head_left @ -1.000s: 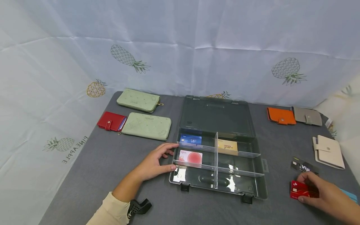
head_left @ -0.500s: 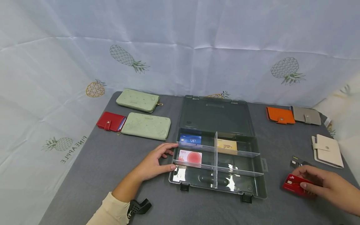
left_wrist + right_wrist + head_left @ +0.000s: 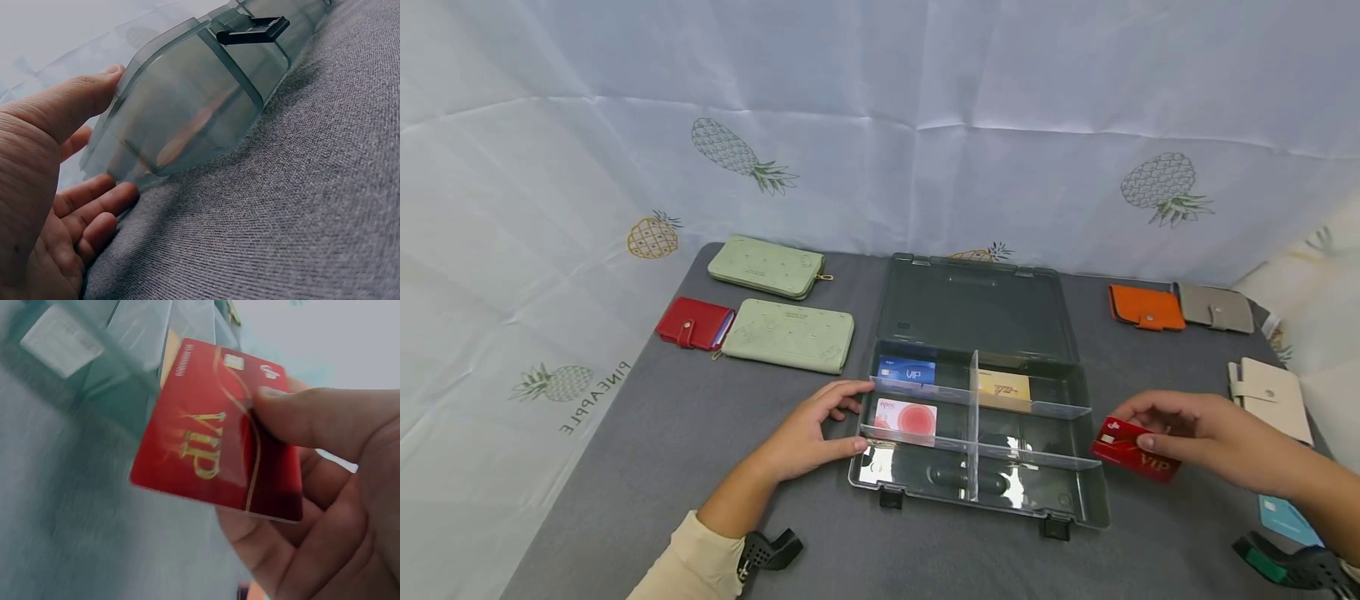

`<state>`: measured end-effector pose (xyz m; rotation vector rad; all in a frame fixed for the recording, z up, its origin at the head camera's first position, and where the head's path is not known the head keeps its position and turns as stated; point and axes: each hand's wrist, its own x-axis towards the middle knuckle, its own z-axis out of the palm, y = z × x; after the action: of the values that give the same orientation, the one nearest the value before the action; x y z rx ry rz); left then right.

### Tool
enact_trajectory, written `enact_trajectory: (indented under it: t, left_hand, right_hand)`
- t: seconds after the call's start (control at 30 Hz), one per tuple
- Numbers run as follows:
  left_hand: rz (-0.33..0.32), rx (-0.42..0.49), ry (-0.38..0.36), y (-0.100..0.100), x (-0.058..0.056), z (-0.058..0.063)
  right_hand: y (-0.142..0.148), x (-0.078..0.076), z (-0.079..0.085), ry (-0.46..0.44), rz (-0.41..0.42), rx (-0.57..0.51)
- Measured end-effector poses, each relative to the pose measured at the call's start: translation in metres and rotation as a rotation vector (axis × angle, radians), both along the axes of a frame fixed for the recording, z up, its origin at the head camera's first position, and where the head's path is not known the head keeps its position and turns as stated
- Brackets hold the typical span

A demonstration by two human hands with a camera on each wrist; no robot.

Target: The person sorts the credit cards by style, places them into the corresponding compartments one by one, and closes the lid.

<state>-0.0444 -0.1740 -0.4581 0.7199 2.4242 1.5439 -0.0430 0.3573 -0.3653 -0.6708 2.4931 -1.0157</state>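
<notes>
Between thumb and fingers, my right hand point(image 3: 1195, 437) pinches a red VIP card point(image 3: 1135, 450) at the right edge of the divided plastic box point(image 3: 1093, 496). The right wrist view shows the card's face point(image 3: 206, 431) with gold lettering and a chip, the thumb lying on it. My left hand point(image 3: 812, 429) rests at the box's left side; in the left wrist view its thumb touches the rim and the loosely bent fingers lie along the wall. Inside the box are a blue VIP card point(image 3: 907, 371), a pink-and-white card point(image 3: 906, 418) and a yellow card point(image 3: 1004, 386).
The box's lid point(image 3: 977, 308) lies folded back. Green wallets point(image 3: 788, 336) and a red wallet point(image 3: 694, 323) lie left. On the right are an orange wallet point(image 3: 1146, 307), a grey wallet point(image 3: 1215, 307), a cream wallet point(image 3: 1273, 398) and a light-blue card point(image 3: 1288, 521).
My right hand has carried the red card left and away from me, up to the box's right edge. The left hand stays at the box's side.
</notes>
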Motion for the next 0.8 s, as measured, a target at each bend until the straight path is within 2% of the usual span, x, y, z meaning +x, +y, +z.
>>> enact_trajectory:
  t: [0.13, 0.4, 0.6, 0.8]
  left_hand:
    - [-0.002, -0.001, 0.003, 0.0, 0.0, 0.0]
    - [-0.006, 0.005, 0.012, -0.001, -0.001, -0.001]
    - [-0.001, -0.004, 0.019, -0.002, -0.002, -0.003]
    - [-0.001, -0.006, 0.013, 0.0, -0.002, -0.003]
  right_hand:
    - [-0.024, -0.014, 0.003, 0.014, 0.049, -0.081]
    - [-0.06, -0.033, 0.003, -0.027, 0.139, -0.123]
    - [-0.083, -0.038, -0.001, 0.016, 0.218, -0.117]
    - [-0.101, -0.035, -0.011, 0.084, 0.284, -0.046]
